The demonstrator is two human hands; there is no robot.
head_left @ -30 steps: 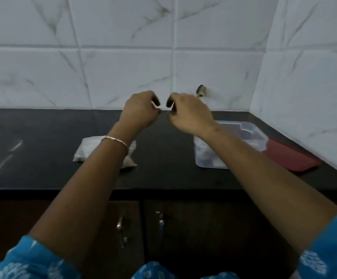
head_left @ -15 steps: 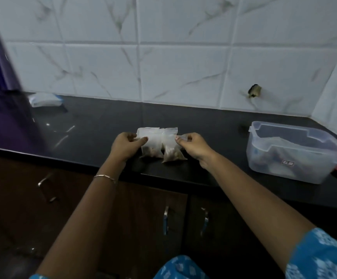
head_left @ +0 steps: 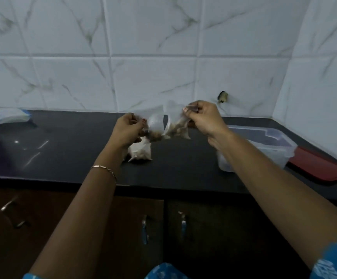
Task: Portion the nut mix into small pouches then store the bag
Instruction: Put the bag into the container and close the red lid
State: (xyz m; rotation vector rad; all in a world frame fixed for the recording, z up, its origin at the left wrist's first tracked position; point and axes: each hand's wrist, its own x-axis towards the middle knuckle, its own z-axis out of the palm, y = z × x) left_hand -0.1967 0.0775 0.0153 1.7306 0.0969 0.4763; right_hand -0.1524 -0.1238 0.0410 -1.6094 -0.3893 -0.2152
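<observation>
Above the black countertop (head_left: 83, 150), near its middle, the person holds two small clear pouches off the surface, one in each hand. The left hand (head_left: 128, 130) pinches the top edge of the left pouch (head_left: 155, 125), whose dark nut mix sits low in the plastic. The right hand (head_left: 203, 119) is clamped on the top corner of the right pouch (head_left: 176, 125), which hangs with paler nuts gathered at its bottom. The two pouches hang just beside each other and seem to touch or overlap at their inner edges; whether they are joined cannot be told. Below the left hand, a third filled pouch (head_left: 140, 152) lies on the countertop.

To the right stands a clear plastic container (head_left: 272, 141), open, partly hidden by the right forearm, with its red lid (head_left: 316, 168) lying just beside it on the far side. A pale packet (head_left: 9, 115) rests at the far left against the tiled wall (head_left: 153, 77); it may be the source bag, though that is not certain.

Judging by the filled pouches, portioning looks well along, and the step in hand appears to be separating or sealing these two. The next move probably calls for pressing each top closed while keeping the pouch upright so nothing spills, then setting them with the third pouch or in the container. Storing the bag is not yet done.
</observation>
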